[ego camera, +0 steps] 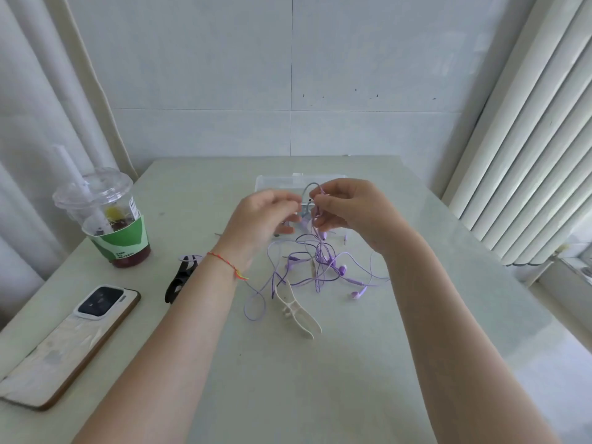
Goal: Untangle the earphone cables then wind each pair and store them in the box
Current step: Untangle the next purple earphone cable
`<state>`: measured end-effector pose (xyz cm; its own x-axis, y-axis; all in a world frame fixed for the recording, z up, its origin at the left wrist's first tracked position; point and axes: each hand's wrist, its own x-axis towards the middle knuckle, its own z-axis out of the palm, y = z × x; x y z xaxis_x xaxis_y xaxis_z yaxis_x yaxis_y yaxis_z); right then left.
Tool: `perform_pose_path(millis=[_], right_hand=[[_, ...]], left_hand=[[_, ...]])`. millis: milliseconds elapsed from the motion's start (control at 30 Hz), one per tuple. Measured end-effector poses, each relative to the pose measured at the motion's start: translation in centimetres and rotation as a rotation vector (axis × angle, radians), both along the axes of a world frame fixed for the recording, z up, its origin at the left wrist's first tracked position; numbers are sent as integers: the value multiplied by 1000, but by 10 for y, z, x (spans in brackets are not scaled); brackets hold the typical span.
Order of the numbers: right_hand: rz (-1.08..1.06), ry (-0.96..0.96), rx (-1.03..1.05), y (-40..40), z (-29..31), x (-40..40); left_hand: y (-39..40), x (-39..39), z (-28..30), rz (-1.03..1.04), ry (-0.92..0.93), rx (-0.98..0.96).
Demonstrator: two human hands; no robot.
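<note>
Cables [315,264] still a purple knot on table [352,363], top loop lifted: right hand [347,209] pinches it, left hand [262,216] blurred, grip unclear. Nothing wound yet, nothing visibly in box [275,182] behind; approx. all left to do.

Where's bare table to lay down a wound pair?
Free: the near table between the forearms, and the right side beyond the purple earphone cables. Crowded: centre tangle with the cream plastic winder; left holds the phone and lidded plastic drink cup.
</note>
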<state>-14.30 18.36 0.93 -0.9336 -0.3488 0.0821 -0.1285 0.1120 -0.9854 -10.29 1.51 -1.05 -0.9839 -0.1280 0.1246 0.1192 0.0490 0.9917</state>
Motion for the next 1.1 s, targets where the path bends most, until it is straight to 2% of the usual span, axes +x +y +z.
perform_pose_path(millis=[67,300,400,533,633,933,1100], right_hand=[[63,-9,-24,0,1,2],[-48,43,34,4,2,-1],[-102,33,-1,5,1,-5],[21,-16,-18,2,2,1],[72,-20,30,-2,1,4],[-30,33,242,-1,0,-2],[-167,121,112,0,-1,-5]], left_hand=[[7,2,-4,-128,-8,-90],[-1,-2,-9,13,35,-126],[-4,-2,-7,-8,43,-117],[3,1,-7,-87,36,-129],[7,3,-7,-45,21,-163],[-6,0,-4,77,-52,-144],[-15,0,-7,-117,-103,-302]])
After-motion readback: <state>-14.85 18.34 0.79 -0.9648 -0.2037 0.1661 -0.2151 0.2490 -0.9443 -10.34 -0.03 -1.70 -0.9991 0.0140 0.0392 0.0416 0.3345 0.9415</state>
